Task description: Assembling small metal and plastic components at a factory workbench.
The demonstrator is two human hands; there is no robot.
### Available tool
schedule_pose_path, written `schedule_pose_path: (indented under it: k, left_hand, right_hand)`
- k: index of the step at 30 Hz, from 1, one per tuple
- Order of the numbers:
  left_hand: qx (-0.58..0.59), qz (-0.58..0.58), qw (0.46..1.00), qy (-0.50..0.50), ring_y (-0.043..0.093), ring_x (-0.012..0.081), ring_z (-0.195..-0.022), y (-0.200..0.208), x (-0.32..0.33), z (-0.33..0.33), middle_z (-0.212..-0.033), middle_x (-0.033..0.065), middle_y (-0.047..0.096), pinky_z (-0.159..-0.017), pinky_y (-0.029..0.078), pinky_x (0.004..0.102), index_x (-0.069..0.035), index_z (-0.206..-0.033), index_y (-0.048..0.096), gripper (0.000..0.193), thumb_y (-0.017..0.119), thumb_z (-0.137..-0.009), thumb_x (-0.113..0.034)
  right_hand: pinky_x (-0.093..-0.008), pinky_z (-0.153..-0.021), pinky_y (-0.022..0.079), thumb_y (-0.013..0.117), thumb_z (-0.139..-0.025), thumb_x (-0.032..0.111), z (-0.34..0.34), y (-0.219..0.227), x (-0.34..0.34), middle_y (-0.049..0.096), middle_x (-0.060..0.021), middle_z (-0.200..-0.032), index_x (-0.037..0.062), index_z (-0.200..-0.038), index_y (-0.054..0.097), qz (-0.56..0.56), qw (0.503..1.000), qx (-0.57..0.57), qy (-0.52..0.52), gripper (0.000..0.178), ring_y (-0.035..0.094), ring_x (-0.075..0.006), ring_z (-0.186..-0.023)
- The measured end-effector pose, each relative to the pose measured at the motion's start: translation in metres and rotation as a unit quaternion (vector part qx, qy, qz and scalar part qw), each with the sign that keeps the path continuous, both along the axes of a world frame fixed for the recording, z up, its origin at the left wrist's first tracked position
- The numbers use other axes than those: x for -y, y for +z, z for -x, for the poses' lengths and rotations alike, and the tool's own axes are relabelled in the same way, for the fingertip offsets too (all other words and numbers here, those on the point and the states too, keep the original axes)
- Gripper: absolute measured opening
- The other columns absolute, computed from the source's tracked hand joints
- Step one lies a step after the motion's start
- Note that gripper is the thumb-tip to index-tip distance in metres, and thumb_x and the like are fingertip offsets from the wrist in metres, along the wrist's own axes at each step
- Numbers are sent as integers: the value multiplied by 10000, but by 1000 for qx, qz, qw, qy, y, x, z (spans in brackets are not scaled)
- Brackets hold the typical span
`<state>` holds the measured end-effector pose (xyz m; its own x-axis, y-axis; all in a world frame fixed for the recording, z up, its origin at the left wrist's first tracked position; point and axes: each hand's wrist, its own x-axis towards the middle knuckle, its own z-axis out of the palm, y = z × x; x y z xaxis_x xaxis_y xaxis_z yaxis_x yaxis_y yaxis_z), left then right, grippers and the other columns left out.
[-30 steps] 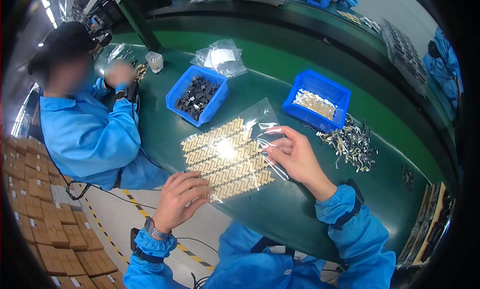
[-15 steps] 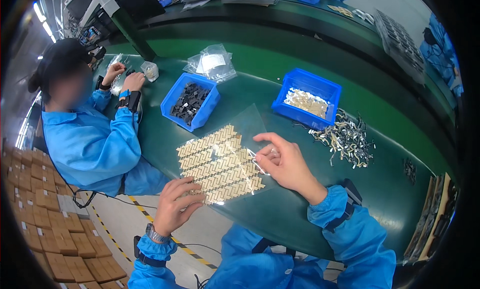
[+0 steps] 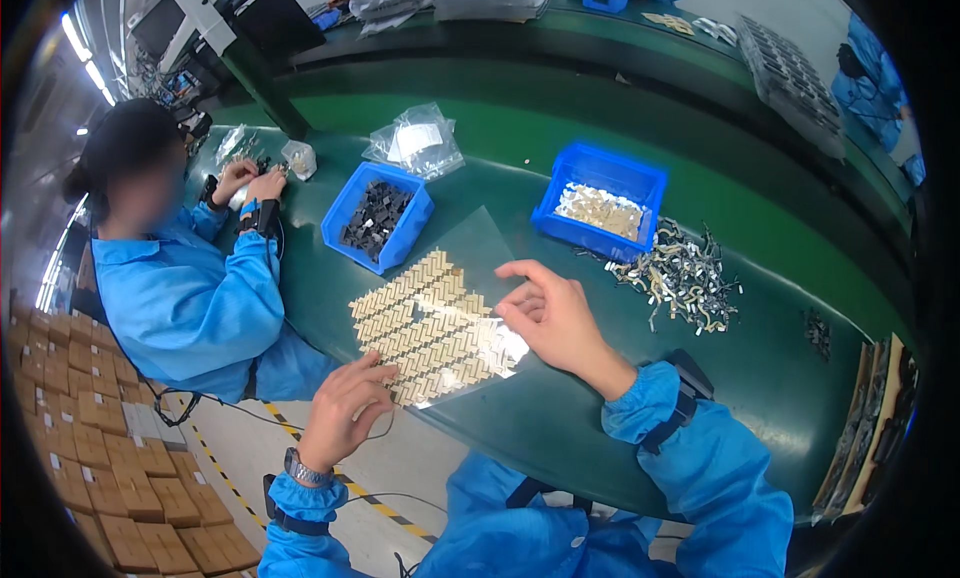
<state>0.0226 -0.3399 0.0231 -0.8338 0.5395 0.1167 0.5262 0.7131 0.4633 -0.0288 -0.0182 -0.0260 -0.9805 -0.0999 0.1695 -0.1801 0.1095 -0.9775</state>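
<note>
While pieces (image 3: 432, 336) mostly cover the sheet (image 3: 482, 246), far corner bare, your right fingers (image 3: 527, 270) part, seemingly empty; left fingers (image 3: 360, 378) curl, grip unclear.

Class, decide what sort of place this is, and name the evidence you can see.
Probably a factory assembly workshop: a co-worker in blue workwear sits at the long green bench, blue bins hold small parts, and cardboard boxes are stacked beside it.

Clear plastic sheet (image 3: 487, 240) covered in tan herringbone-patterned pieces (image 3: 400, 323), lying kinda skewed on the table (image 3: 570, 438). Bare see-through corner pokes out at 1 o'clock, plus a bright glare patch around 4 o'clock.
</note>
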Motion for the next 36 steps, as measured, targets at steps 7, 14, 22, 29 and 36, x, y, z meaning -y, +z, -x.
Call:
schedule_pose_path:
  k: [7,14,22,29,36]
  left_hand:
    - [-66,43,997,2,538,387,-1361,51,-1,2,-1215,43,733,-1077,407,527,-107,-863,646,166,772,-794,-23]
    - [-56,24,998,17,653,386,-1194,68,-15,7,-1100,82,752,-1001,477,468,-60,-882,633,152,735,-804,21]
    - [213,-301,929,-14,674,204,-1052,82,-102,4,-1075,117,714,-983,511,348,16,-974,671,92,697,-900,65]
    - [384,-405,828,-49,590,84,-972,67,-237,11,-1031,23,667,-864,486,258,-18,-993,687,38,700,-959,-26]
    - [423,-405,804,-98,593,74,-854,20,-331,13,-954,14,682,-745,479,236,-14,-1009,688,73,715,-962,-62]
  right_hand:
    - [-338,-684,607,755,-861,67,14,-2,10,734,-137,-982,40,-1423,513,-61,998,-16,-25,612,732,-209,-736]
    - [-408,-781,590,758,-847,66,17,-6,12,635,-172,-1209,74,-1436,485,-141,974,-146,-97,649,704,-294,-918]
    - [-426,-896,524,746,-908,210,-43,43,-21,645,-121,-1198,70,-1200,666,-241,925,-293,-25,333,617,-311,-1078]
    - [-305,-678,498,774,-895,195,-115,62,-112,694,-62,-1027,35,-1181,673,-103,984,-130,-60,344,622,-152,-801]
    - [-263,-563,425,752,-942,158,-132,30,-163,640,-20,-801,22,-1043,678,-1,957,-132,-258,186,559,-94,-640]
